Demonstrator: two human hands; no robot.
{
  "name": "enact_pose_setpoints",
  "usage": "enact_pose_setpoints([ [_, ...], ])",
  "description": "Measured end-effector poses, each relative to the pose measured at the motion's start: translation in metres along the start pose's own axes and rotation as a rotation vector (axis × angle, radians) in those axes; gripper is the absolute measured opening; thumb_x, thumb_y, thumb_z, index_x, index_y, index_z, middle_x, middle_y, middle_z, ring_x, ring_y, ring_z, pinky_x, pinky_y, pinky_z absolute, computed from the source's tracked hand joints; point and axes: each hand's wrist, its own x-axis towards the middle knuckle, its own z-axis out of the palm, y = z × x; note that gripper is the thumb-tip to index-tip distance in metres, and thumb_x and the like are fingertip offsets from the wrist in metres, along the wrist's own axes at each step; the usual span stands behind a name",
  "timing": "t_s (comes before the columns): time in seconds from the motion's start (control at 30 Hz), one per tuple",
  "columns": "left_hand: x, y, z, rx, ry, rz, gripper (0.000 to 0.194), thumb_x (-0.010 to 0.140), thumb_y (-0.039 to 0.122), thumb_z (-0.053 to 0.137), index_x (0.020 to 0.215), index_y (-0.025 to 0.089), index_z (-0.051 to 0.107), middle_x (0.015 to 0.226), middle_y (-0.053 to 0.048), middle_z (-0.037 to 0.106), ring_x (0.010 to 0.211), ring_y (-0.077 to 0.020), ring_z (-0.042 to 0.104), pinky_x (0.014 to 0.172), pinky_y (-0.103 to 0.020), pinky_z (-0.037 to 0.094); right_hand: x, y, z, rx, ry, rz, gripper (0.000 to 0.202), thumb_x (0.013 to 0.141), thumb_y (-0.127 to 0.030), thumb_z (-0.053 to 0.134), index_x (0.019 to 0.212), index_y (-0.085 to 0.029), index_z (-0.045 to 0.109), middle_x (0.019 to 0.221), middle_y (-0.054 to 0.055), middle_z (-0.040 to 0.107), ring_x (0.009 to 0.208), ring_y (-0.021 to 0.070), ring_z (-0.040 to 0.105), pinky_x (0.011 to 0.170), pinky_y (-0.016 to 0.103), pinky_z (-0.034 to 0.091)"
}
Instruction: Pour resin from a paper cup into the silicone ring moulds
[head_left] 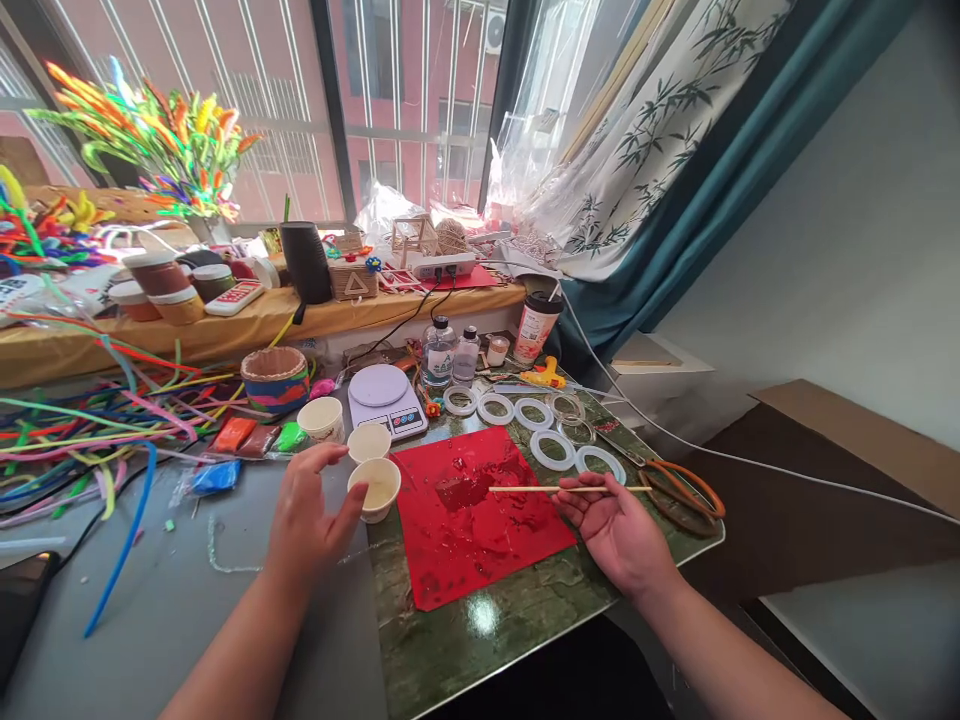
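Note:
My right hand [616, 530] is palm up and holds a thin wooden stick [521, 489] between thumb and fingers, its tip reaching left over a red sheet [427, 575]. Wet, shiny patches cover the middle of that sheet. My left hand [307, 515] has thumb and fingers spread beside a paper cup [379, 508] with some pale, cloudy content. The thumb overlaps this cup's edge; whether it touches, I cannot tell. Right behind stands a second paper cup [367, 437], close to the index fingertip, and a third paper cup [321, 418] is farther back.
A kitchen scale [386, 405] stands behind the cups, near two clear bottles [439, 355]. Several translucent ring moulds [553, 450] lie right of the sheet. Orange-handled scissors [686, 485] rest at the right edge, with a yellow glue gun [547, 375] farther back. Pipe cleaners [142, 400] clutter the left.

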Motion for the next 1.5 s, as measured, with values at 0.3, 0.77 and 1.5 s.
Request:
enact_pose_setpoints([
  [0.3,-0.018,-0.007,0.006,-0.056,0.048,-0.106,0.039,0.121,0.054,0.067,0.150,0.029,0.065,0.140,-0.012,0.077,0.128,-0.0326,0.075,0.097,-0.047,0.063,-0.008,0.001,0.001,0.010,0.024,0.096,0.023,0.100,-0.046,0.093,0.100,-0.023,0.088,0.107,0.014,0.096,0.096,0.0326,0.093,0.096,0.048,0.079],
  [0.77,-0.011,-0.022,-0.019,0.076,-0.022,-0.222,0.046,0.116,0.052,0.081,0.148,0.021,0.076,0.146,-0.012,0.080,0.124,-0.0294,0.082,0.107,-0.053,0.073,-0.005,0.001,0.003,0.019,-0.151,0.288,0.037,0.096,-0.058,0.102,0.100,-0.023,0.091,0.111,0.014,0.097,0.101,0.0324,0.094,0.102,0.049,0.078],
  [1.5,-0.055,0.004,0.001,0.189,-0.112,-0.312,0.053,0.114,0.053,0.084,0.156,0.022,0.072,0.148,-0.013,0.079,0.121,-0.0290,0.082,0.104,-0.052,0.074,0.004,0.005,0.009,0.088,-0.195,0.228,0.040,0.101,-0.064,0.096,0.099,-0.025,0.088,0.115,0.012,0.098,0.105,0.0316,0.094,0.106,0.050,0.078],
])
